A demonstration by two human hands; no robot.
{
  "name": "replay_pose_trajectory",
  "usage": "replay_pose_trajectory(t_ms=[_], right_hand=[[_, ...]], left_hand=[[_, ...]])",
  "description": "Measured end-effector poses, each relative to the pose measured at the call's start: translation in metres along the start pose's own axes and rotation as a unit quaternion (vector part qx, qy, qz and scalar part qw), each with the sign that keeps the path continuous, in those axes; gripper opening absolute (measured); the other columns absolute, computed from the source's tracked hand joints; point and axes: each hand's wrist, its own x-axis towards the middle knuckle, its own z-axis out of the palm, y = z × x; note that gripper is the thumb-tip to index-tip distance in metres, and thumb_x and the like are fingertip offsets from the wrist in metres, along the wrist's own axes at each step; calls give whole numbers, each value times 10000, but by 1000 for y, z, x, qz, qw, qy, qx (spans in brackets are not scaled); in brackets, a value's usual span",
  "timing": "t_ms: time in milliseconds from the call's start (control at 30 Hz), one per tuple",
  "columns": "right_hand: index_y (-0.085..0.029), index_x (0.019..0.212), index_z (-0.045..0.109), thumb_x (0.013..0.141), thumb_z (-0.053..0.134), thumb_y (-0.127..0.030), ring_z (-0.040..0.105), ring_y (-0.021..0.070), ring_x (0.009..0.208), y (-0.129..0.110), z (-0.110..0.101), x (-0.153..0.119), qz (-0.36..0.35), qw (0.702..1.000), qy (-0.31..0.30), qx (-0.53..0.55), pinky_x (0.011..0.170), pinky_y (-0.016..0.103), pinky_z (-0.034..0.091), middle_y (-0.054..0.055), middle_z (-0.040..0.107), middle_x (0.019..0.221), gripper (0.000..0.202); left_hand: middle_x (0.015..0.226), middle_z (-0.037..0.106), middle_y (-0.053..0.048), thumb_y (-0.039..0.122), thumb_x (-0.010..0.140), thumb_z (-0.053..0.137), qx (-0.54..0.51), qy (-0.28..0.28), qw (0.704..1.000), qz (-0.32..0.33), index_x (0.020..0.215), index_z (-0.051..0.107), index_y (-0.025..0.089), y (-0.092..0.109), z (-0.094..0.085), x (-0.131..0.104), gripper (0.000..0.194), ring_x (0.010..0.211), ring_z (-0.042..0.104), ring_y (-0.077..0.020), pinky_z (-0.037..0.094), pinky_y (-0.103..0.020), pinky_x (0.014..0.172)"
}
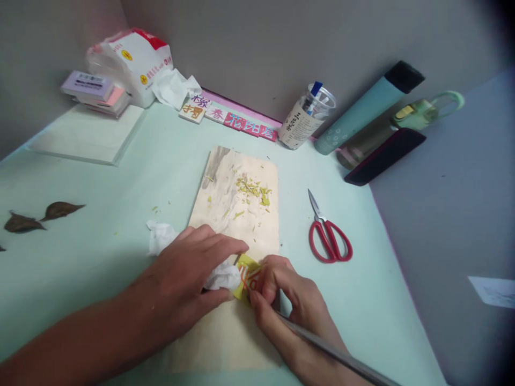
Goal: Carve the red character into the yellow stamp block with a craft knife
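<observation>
My left hand [189, 271] is closed around the left side of a small yellow carving block [246, 264], thumb and forefinger at its edges. A crumpled white tissue [223, 277] is tucked between that hand and the block. Orange-red strokes mark the block's top face. My right hand [289, 305] grips a slim grey metal carving tool [322, 346] like a pen, and its fingers rest over the block's right side. The tool's tip is hard to make out there. Under both hands lies a pale wooden board [225, 220] with yellow-green shavings [253, 188] scattered on it.
Red-handled scissors [328, 236] lie right of the board. Behind are a plastic cup of pens [300, 126], a teal bottle [366, 110], a dark case [384, 156] and several carved character tiles [241, 123]. Tissues [134, 64], stacked blocks [88, 87] and dry leaves [60, 210] are left.
</observation>
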Motion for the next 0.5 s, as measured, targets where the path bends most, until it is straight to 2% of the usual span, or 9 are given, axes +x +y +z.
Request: replay_pose_trajectory(t_ms=[200, 333, 367, 433, 500], right_hand=[[-254, 735, 364, 968, 510, -223, 514, 213, 788, 10, -2, 1, -5, 999, -20, -24, 708, 344, 414, 5, 538, 757, 276], [-251, 731, 387, 985, 503, -274, 533, 207, 761, 20, -4, 3, 0, 999, -36, -31, 685, 324, 442, 11, 544, 771, 280], [-248, 750, 416, 995, 488, -278, 549, 215, 792, 24, -4, 4, 11, 999, -18, -43, 707, 330, 451, 20, 555, 793, 257], [-250, 706, 393, 957, 523, -297, 538, 210, 739, 30, -5, 7, -3, 998, -24, -52, 678, 325, 445, 14, 547, 739, 287], [-250, 694, 397, 923, 555, -306, 529, 207, 717, 35, -6, 10, -2, 998, -27, -56, 672, 324, 444, 16, 554, 735, 284]], left_hand=[[1177, 695, -27, 68, 810, 732, -1, -4, 1000, -13, 1282, 560, 251, 5, 0, 2, 534, 1062, 556, -277, 421, -440, 948], [1225, 684, -55, 72, 813, 739, -1, 1, 1000, 4, 1297, 553, 246, 2, 5, 1, 548, 1102, 566, -287, 447, -475, 1000], [1245, 679, -55, 68, 809, 751, 3, 8, 1000, 7, 1311, 544, 249, 2, 5, 1, 573, 1121, 569, -285, 447, -478, 1023], [1304, 662, -76, 135, 780, 840, 14, 7, 1000, 11, 1340, 530, 239, 5, 2, 2, 648, 1176, 574, -298, 448, -493, 1066], [1373, 636, -116, 303, 737, 935, 26, 8, 1000, 7, 1381, 519, 224, 13, -11, 3, 770, 1243, 568, -325, 455, -504, 1090]])
